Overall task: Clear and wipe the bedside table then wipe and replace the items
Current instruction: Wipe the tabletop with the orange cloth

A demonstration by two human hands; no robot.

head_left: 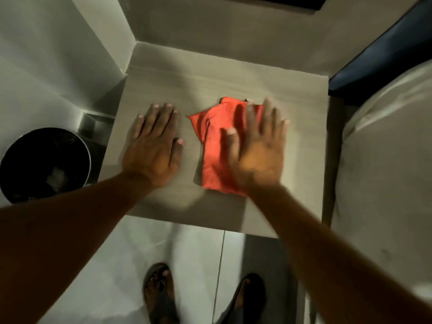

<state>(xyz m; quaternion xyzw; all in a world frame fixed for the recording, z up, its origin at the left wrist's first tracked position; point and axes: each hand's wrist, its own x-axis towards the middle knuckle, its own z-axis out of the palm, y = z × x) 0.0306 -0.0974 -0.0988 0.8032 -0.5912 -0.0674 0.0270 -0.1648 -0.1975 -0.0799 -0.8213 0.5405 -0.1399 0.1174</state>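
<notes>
A bright orange-red cloth (216, 146) with a fine woven texture and a darker stitched edge is seen on the table (210, 73), whose top is pale grey-beige with faint straight wood-grain lines. A black bin (44, 160) with a perforated mesh wall is shown, something whitish inside it. The floor (131, 265) is pale grey and glossy. A white pillow (385, 160) is backed by a dark blue headboard (374, 64). Dark sandals (161, 298) are worn.

both hands (153, 150) (256, 150) lie flat, palms down, fingers spread.
</notes>
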